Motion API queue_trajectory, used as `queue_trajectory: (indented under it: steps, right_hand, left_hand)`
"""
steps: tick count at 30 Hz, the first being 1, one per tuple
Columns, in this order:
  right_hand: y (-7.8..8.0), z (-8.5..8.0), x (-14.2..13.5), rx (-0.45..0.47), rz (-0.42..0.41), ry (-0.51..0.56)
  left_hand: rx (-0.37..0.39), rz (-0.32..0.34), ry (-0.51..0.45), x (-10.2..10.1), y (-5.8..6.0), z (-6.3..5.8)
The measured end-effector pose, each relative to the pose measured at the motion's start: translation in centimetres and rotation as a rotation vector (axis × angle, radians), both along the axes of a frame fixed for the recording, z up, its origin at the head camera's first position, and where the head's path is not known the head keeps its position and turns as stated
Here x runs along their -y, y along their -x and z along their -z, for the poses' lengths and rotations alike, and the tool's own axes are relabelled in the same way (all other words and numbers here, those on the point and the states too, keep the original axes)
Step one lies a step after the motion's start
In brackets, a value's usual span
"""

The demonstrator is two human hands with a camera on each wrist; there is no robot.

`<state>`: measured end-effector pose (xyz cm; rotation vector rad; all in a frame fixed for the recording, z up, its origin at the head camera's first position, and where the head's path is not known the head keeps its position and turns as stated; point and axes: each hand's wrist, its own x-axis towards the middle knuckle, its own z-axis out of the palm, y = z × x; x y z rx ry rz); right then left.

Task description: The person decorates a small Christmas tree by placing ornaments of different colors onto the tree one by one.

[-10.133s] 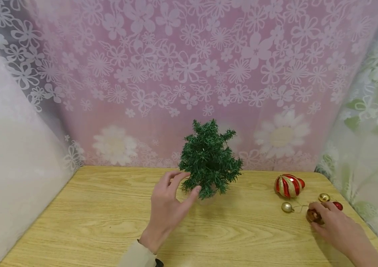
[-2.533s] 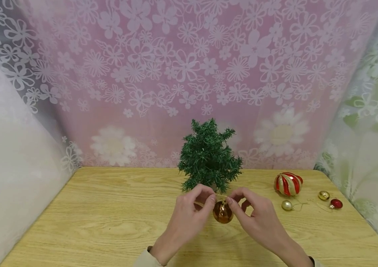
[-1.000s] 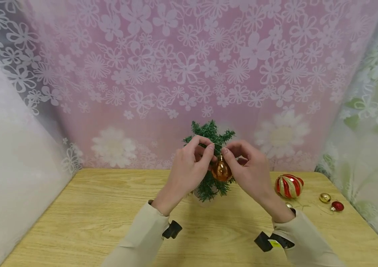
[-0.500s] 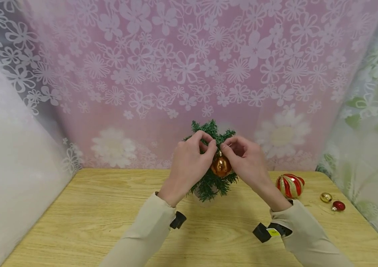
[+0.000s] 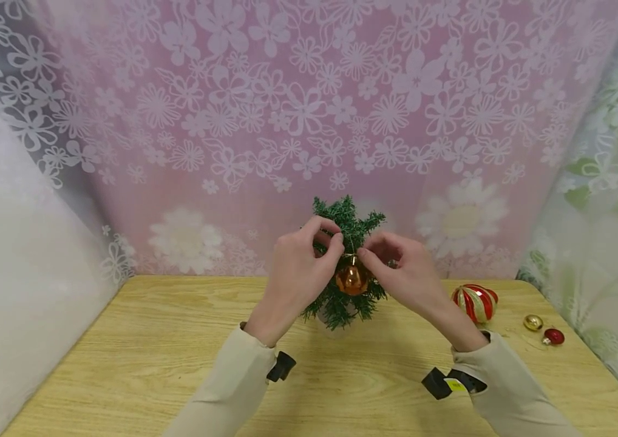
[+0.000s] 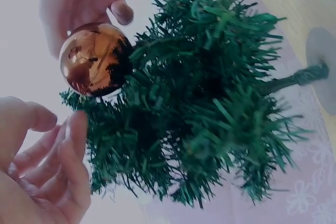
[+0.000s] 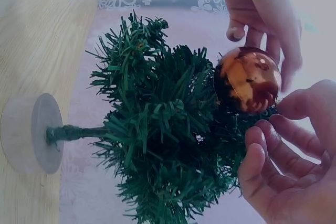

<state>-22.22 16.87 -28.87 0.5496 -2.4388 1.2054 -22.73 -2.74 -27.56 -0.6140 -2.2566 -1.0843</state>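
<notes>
Label (image 5: 455, 385), yellow, illegible, right hand (image 5: 408, 270) beside copper ornament (image 5: 351, 280), green tree (image 7: 157, 121)

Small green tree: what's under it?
Under the small green tree: a short stem, then a pale round base standing on the wood-grain table. The base's underside and the tabletop it covers can't be seen.
</notes>
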Motion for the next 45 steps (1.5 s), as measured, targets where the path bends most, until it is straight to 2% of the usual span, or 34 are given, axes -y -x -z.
queue_trajectory:
  steps: [3,7,10,13,17,23,29,35,40,45]
  right_hand:
    - [-0.5,-0.1,-0.5,0.021,0.005,0.004]
    - [-1.7,0.0,-1.9,0.022,0.035,-0.018]
    - [-2.4,0.4,-3.5,-0.024,0.062,-0.047]
    - [-2.7,1.4,-5.4,-0.113,0.077,-0.069]
    - [-2.7,2.9,-8.1,-0.227,0.095,-0.103]
    - [-2.8,5.2,-11.5,-0.264,0.154,-0.141]
    - [-2.7,7.0,-14.5,-0.303,0.214,-0.192]
    - [-3.0,8.8,-17.5,-0.24,0.253,-0.204]
    - [-3.1,9.9,-20.0,-0.17,0.279,-0.174]
    - [-4.0,10.5,-22.1,-0.103,0.374,-0.217]
  left_hand:
    - [-0.085,-0.028,-0.033,0.6,-0.2,0.5]
    - [-0.177,-0.071,-0.022,1.2,-0.3,1.2]
    - [-0.198,-0.078,-0.01,1.7,-0.2,1.8]
    - [-0.192,-0.079,0.017,2.1,0.0,2.3]
    - [-0.156,-0.066,0.053,2.6,0.4,2.8]
    - [-0.049,-0.034,0.043,2.9,0.8,3.3]
    - [0.037,-0.051,0.042,2.9,0.8,3.5]
    - [0.115,-0.068,0.039,2.9,0.6,3.7]
    - [0.129,-0.062,0.028,3.0,0.6,3.8]
    - [0.136,-0.056,0.018,3.1,0.7,3.9]
